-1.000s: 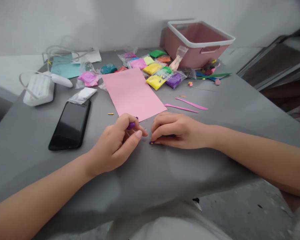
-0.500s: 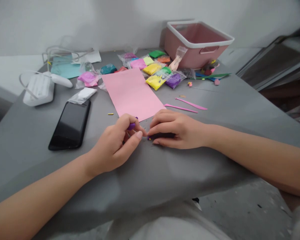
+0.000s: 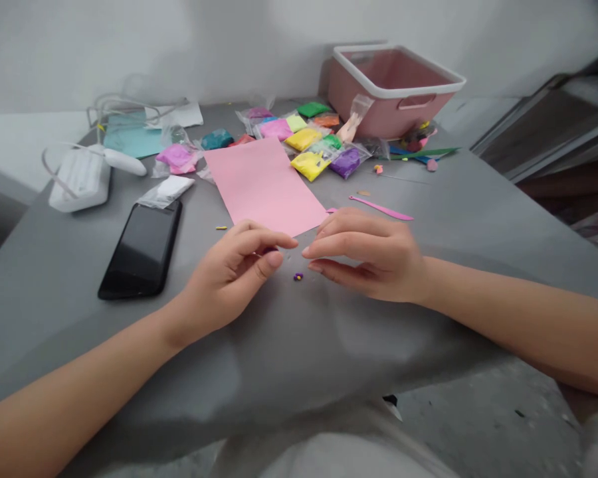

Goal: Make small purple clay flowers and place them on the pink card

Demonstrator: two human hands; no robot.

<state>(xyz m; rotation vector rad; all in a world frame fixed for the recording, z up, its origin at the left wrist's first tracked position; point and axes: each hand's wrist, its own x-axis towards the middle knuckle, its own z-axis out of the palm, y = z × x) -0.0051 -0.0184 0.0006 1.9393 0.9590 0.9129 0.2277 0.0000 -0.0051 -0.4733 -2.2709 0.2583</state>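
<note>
A tiny purple clay flower with a yellow centre [image 3: 298,277] lies on the grey table between my hands. My left hand [image 3: 239,269] is just left of it, its fingers curled round a lump of purple clay [image 3: 270,250] that is mostly hidden. To the right, my right hand [image 3: 366,255] hovers beside the flower with thumb and fingers apart, and nothing shows between them. Beyond both hands lies a pink sheet [image 3: 266,182]. One pink modelling tool [image 3: 381,208] rests past my right hand, and a second one is mostly covered by that hand.
Several bags of coloured clay [image 3: 310,164] lie at the back, near a pink basket with a white rim [image 3: 398,86]. On the left are a black phone [image 3: 139,252] and a white power strip [image 3: 82,179] with cables. A small yellow strip [image 3: 221,228] lies left of the sheet.
My right hand has lifted off the flower and moved slightly right, uncovering it. The fingers of my left hand have stretched forward, and the purple lump now shows less.
</note>
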